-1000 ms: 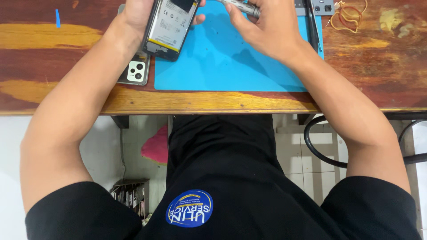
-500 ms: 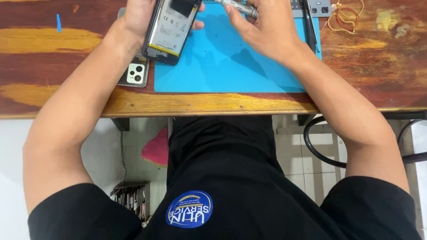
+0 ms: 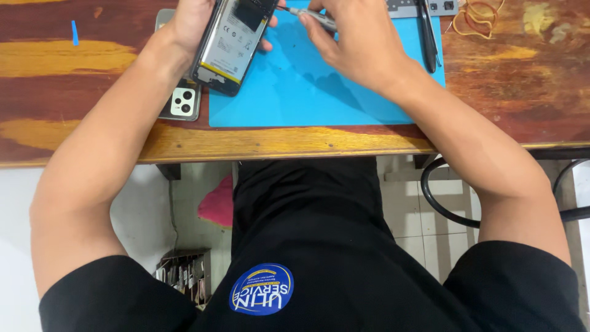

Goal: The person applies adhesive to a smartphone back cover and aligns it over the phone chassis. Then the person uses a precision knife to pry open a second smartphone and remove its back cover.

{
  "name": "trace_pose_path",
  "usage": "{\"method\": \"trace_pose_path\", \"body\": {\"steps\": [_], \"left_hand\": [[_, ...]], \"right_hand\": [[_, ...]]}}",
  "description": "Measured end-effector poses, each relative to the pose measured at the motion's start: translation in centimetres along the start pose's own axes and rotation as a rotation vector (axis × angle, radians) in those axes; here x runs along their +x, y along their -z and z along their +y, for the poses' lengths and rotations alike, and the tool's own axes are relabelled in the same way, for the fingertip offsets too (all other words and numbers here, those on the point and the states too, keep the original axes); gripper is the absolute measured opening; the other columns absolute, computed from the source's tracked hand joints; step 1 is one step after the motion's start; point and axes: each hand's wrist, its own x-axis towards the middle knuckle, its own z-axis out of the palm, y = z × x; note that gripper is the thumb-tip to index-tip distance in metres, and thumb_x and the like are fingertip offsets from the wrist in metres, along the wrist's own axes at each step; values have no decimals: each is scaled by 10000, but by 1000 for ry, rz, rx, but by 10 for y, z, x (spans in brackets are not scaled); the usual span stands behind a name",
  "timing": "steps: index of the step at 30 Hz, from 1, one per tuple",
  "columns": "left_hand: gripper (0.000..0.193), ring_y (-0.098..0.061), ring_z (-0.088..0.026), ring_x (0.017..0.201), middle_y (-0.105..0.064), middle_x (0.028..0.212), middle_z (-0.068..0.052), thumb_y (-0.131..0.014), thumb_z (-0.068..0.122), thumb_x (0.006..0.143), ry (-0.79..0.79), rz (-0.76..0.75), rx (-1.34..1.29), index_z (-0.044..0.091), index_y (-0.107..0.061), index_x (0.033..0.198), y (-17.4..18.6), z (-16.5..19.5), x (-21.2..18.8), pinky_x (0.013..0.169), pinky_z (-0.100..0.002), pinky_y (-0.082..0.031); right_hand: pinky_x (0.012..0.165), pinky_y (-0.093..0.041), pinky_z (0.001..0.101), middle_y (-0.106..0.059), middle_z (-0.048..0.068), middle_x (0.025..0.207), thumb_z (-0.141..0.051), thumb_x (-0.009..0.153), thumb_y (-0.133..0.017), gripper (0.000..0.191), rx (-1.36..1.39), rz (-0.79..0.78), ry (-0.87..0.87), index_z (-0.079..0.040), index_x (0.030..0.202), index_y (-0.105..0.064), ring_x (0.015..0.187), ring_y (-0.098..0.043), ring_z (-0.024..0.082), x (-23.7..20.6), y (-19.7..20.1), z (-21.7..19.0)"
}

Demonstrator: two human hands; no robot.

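My left hand (image 3: 193,21), cut off by the frame, grips the opened phone (image 3: 236,43); my right hand (image 3: 362,43) pinches a screwdriver (image 3: 310,15), tip hidden at the phone's edge.

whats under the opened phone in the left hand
Under the opened phone: the blue mat. The left hand covers its far side; beside it lies a back cover.

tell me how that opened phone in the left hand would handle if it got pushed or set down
Probably stiff and flat: the opened phone keeps its shape in the left hand. Likely fragile, since its back is off and the battery shows. It should not roll on the blue mat, though it might slide. The right hand holds a thin screwdriver at it.
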Motion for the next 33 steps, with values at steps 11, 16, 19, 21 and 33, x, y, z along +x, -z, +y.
{"method": "trace_pose_path", "body": {"steps": [11, 16, 19, 21, 33], "left_hand": [[693, -654, -228, 1196, -624, 1370, -164, -408, 576, 1120, 39, 8, 90, -14, -569, 1445, -6, 3, 0, 908, -430, -623], [715, -648, -227, 1213, -622, 1361, -159, -386, 582, 1106, 79, -8, 109, -22, -577, 1436, -10, 3, 1, 933, -436, -629], [718, -669, -231, 1163, -641, 1297, -166, -370, 589, 1090, 90, 50, 205, -24, -589, 1394, -11, 4, 0, 884, -425, -642], [702, -654, -230, 1177, -633, 1327, -169, -392, 571, 1102, 96, 31, 164, -30, -583, 1409, -12, 4, 1, 906, -426, -631], [663, -646, -220, 1182, -620, 1352, -162, -413, 546, 1106, 102, 23, 145, -17, -572, 1417, -10, 1, 4, 936, -423, -629]], "right_hand": [[761, -499, 430, -660, 123, 938, -45, 985, -795, 143, -12, -1, 83, -7, 1036, -667, 864, -659, 296, -2, 1, -2], [764, -489, 431, -639, 134, 939, -59, 1007, -802, 152, 12, -11, 113, -13, 1040, -661, 883, -640, 305, -4, 2, -3], [771, -492, 425, -640, 124, 953, -57, 1050, -792, 146, 60, -17, 108, -19, 1061, -651, 885, -652, 293, -4, 0, -3], [802, -511, 416, -645, 112, 969, -16, 1070, -745, 103, 77, -28, 71, -24, 1109, -650, 884, -678, 256, -3, -2, -3], [792, -516, 467, -658, 157, 963, -109, 1095, -752, 133, -34, -208, -153, -63, 1107, -628, 914, -669, 350, 5, 5, -14]]}}
